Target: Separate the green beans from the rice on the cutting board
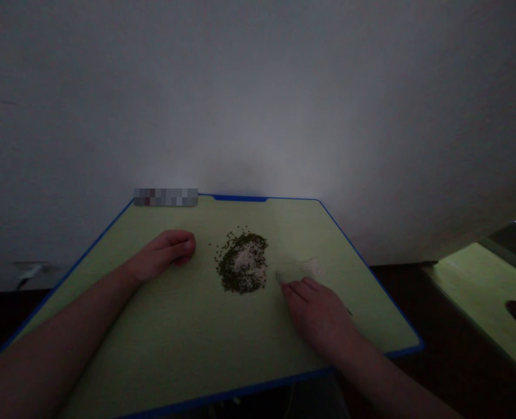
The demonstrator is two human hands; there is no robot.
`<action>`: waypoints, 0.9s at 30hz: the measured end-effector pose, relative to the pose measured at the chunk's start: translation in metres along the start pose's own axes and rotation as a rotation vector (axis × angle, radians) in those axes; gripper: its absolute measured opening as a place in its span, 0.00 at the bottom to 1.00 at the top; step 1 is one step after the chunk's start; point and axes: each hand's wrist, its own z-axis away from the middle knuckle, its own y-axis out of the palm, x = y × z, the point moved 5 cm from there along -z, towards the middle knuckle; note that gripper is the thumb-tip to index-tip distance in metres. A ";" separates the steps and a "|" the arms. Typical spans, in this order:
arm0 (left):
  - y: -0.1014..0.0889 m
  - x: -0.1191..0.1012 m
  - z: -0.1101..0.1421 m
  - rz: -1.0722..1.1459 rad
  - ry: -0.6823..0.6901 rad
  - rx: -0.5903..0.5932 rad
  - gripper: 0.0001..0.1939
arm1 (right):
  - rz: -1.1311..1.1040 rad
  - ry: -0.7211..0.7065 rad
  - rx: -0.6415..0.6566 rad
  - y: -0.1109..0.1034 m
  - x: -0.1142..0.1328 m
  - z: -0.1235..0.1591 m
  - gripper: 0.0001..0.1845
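A mixed heap of small green beans and pale grains [244, 265] lies mid-table, with loose beans scattered at its far and left edges. To its left, my left hand [168, 251] rests on the tabletop, curled into a fist, with nothing visible in it. Right of the heap, my right hand [319, 308] is closed, its fingers pinched together. A pale tip pokes out ahead of those fingers and a thin dark end shows behind the hand, like a slim tool; its kind is too dim to tell. Just beyond the right knuckles lies a small patch of pale grains [313, 266].
The light wood-toned table [188, 337] has a blue rim and stands against a grey wall [258, 105]. A blurred-out strip [166, 197] covers its far left corner. A wall socket with a plug [31, 272] is at left, another pale surface [480, 297] at right.
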 end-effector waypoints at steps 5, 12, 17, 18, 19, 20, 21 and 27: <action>0.001 -0.002 0.000 -0.015 -0.004 0.009 0.18 | -0.209 0.121 -0.141 -0.030 -0.045 -0.004 0.13; 0.000 0.000 0.000 -0.030 0.011 -0.002 0.18 | -0.523 -0.146 -0.011 -0.029 -0.100 -0.056 0.08; 0.000 0.002 -0.001 -0.014 0.016 0.015 0.18 | -0.582 -0.150 0.135 0.008 -0.111 -0.085 0.09; 0.000 0.002 -0.001 -0.008 0.018 0.017 0.18 | -0.597 -0.136 0.162 0.013 -0.111 -0.088 0.09; 0.000 0.002 -0.001 -0.003 0.018 0.019 0.18 | -0.618 -0.123 0.192 0.017 -0.110 -0.092 0.09; 0.000 0.002 0.000 0.002 0.016 0.019 0.18 | -0.644 -0.111 0.219 0.020 -0.108 -0.095 0.10; 0.000 0.003 0.000 0.006 0.013 0.019 0.18 | -0.675 -0.102 0.242 0.022 -0.106 -0.098 0.10; -0.001 0.005 0.000 0.014 0.012 0.017 0.18 | -0.746 -0.116 0.278 0.025 -0.092 -0.109 0.11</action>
